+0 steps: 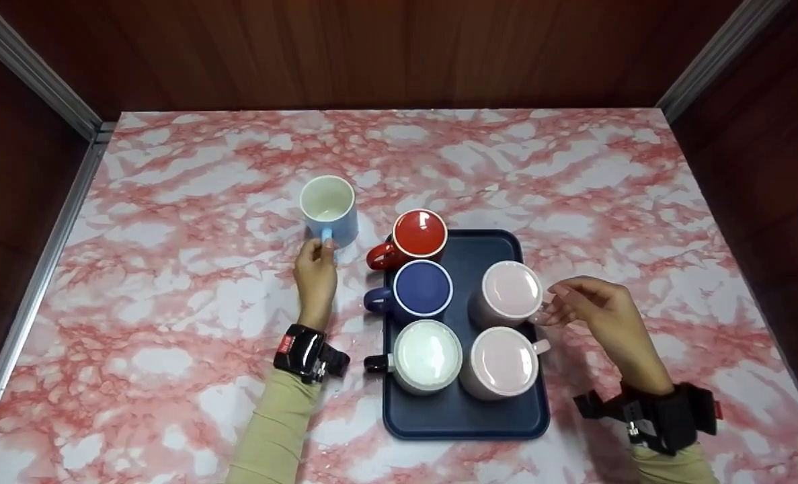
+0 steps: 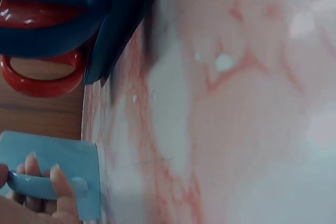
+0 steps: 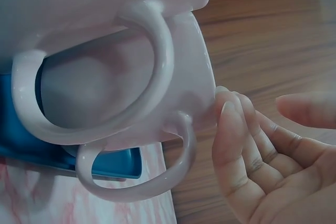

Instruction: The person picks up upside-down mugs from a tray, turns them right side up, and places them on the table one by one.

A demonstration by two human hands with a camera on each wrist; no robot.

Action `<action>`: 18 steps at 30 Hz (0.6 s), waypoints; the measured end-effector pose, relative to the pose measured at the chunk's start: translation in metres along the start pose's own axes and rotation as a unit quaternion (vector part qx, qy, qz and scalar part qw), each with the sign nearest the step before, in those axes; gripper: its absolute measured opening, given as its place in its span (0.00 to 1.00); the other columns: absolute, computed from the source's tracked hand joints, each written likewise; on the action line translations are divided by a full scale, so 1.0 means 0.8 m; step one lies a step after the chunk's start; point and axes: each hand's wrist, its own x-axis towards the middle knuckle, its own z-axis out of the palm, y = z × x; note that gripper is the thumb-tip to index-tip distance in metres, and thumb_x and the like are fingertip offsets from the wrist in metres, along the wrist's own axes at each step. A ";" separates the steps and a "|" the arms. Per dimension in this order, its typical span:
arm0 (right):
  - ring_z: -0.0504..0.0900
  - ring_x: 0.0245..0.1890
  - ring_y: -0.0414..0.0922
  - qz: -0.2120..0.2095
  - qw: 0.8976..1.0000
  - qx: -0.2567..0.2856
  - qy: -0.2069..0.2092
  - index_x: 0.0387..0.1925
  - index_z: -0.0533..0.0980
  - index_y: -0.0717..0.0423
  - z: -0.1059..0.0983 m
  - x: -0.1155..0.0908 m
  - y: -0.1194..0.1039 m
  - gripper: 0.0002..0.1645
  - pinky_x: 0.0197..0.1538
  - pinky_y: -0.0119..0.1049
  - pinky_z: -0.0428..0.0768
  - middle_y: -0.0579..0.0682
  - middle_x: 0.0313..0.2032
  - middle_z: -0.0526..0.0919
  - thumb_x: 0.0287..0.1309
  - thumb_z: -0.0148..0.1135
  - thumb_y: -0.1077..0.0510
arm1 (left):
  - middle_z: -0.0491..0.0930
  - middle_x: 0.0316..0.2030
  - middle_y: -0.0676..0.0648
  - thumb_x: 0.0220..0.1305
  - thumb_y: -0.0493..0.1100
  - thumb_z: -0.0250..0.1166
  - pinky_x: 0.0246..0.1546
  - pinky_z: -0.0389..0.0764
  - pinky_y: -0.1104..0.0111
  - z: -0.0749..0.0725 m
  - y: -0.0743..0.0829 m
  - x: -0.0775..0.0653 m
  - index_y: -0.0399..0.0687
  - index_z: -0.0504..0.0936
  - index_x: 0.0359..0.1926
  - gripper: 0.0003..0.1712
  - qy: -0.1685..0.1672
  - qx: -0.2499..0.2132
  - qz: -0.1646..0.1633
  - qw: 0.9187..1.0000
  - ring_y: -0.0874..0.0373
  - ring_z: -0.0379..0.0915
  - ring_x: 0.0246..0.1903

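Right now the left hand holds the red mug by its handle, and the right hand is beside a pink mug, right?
Not quite: the left hand holds the light blue mug by its handle, as the head view shows. The rest stands.

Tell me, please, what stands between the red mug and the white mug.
The dark blue mug stands between the red mug and the white mug, as the head view shows.
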 end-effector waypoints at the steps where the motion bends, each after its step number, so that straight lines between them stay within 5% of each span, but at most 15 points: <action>1: 0.80 0.21 0.53 0.004 1.000 -0.001 0.006 0.37 0.73 0.78 0.000 0.000 -0.001 0.13 0.26 0.41 0.79 0.65 0.24 0.79 0.59 0.56 0.65 | 0.76 0.38 0.36 0.63 0.35 0.55 0.42 0.71 0.61 0.000 0.000 -0.003 0.32 0.74 0.39 0.08 0.015 0.019 0.020 1.000 0.46 0.70 0.41; 5: 0.80 0.22 0.54 0.008 1.000 -0.003 0.014 0.37 0.74 0.76 0.001 0.000 -0.001 0.12 0.26 0.42 0.79 0.66 0.24 0.79 0.59 0.56 0.65 | 0.70 0.42 0.37 0.60 0.32 0.56 0.45 0.68 0.60 -0.001 0.001 -0.019 0.34 0.72 0.44 0.10 0.058 0.055 0.085 0.993 0.46 0.67 0.45; 11: 0.80 0.22 0.53 0.002 1.000 -0.005 0.011 0.37 0.73 0.77 0.003 -0.001 -0.002 0.12 0.27 0.41 0.79 0.66 0.24 0.79 0.59 0.56 0.66 | 0.66 0.43 0.37 0.58 0.29 0.57 0.40 0.70 0.60 0.001 0.011 -0.040 0.33 0.74 0.40 0.08 0.065 0.034 0.147 0.986 0.46 0.65 0.44; 14: 0.80 0.22 0.54 0.003 1.000 -0.001 0.006 0.38 0.72 0.80 0.004 0.000 -0.004 0.15 0.27 0.41 0.79 0.66 0.25 0.78 0.59 0.56 0.65 | 0.68 0.42 0.37 0.57 0.29 0.56 0.40 0.69 0.57 0.002 0.016 -0.050 0.32 0.74 0.38 0.07 0.053 0.034 0.177 0.982 0.44 0.65 0.44; 18: 0.80 0.22 0.55 0.010 1.000 0.000 0.006 0.39 0.71 0.80 0.005 0.001 -0.007 0.17 0.27 0.41 0.79 0.66 0.25 0.78 0.59 0.57 0.63 | 0.73 0.38 0.39 0.59 0.30 0.57 0.39 0.70 0.55 0.004 0.022 -0.058 0.33 0.76 0.38 0.06 -0.007 0.045 0.200 0.979 0.45 0.68 0.42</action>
